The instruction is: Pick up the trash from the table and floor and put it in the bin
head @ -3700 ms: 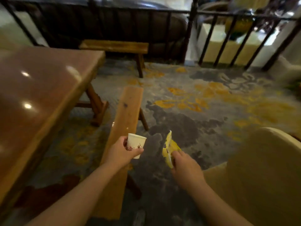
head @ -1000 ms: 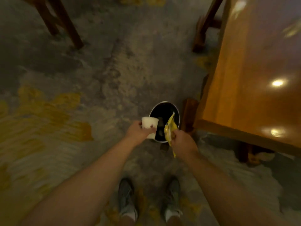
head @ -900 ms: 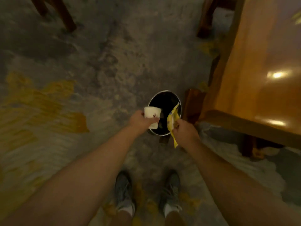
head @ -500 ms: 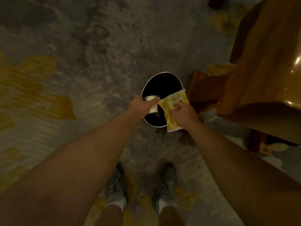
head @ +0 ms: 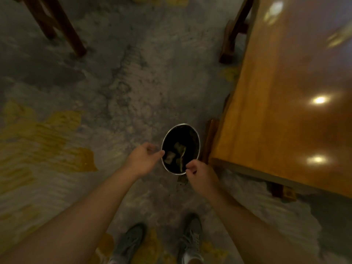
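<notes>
A round bin with a shiny metal rim and a dark inside stands on the floor by the table's corner. Inside it lie dim pieces of trash: a paper cup and a thin yellow wrapper on edge. My left hand hovers at the bin's left rim, fingers loosely curled, holding nothing. My right hand hangs over the near rim, also loosely curled and empty.
A glossy wooden table fills the right side, its leg right beside the bin. Dark bench legs stand at the top left. The carpet is grey with yellow patches. My shoes are at the bottom.
Both hands let go: the paper cup and the yellow wrapper dropped into the bin. The hands drew back a little from over the opening.
</notes>
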